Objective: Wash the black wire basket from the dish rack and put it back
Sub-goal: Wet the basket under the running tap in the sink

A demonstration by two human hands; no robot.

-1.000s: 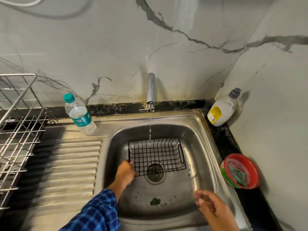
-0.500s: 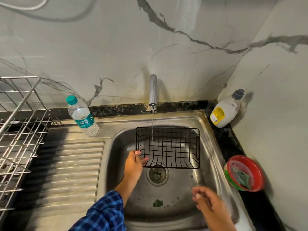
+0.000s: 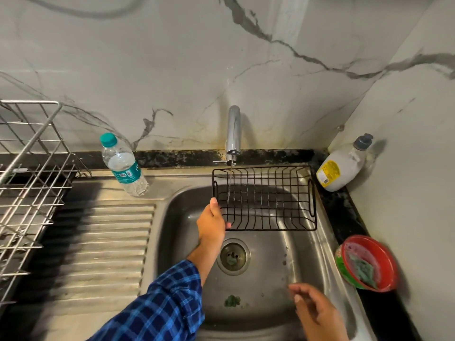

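The black wire basket (image 3: 268, 200) hangs above the steel sink (image 3: 305, 252), lifted up under the tap (image 3: 233, 129). A thin stream of water runs through its left part. My left hand (image 3: 212, 221), in a blue checked sleeve, grips the basket's left end. My right hand (image 3: 317, 313) hovers over the sink's front right corner, fingers loosely curled, holding nothing. The metal dish rack (image 3: 29, 183) stands at the far left on the counter.
A water bottle (image 3: 121, 166) stands behind the ribbed drainboard (image 3: 103, 247). A soap bottle (image 3: 344, 164) leans in the right corner. A red bowl (image 3: 369, 264) with a green scrubber sits on the right counter. A green scrap (image 3: 232, 300) lies in the sink.
My left hand raised the basket from the sink floor up to rim height under the running water. My right hand stayed near the front right.
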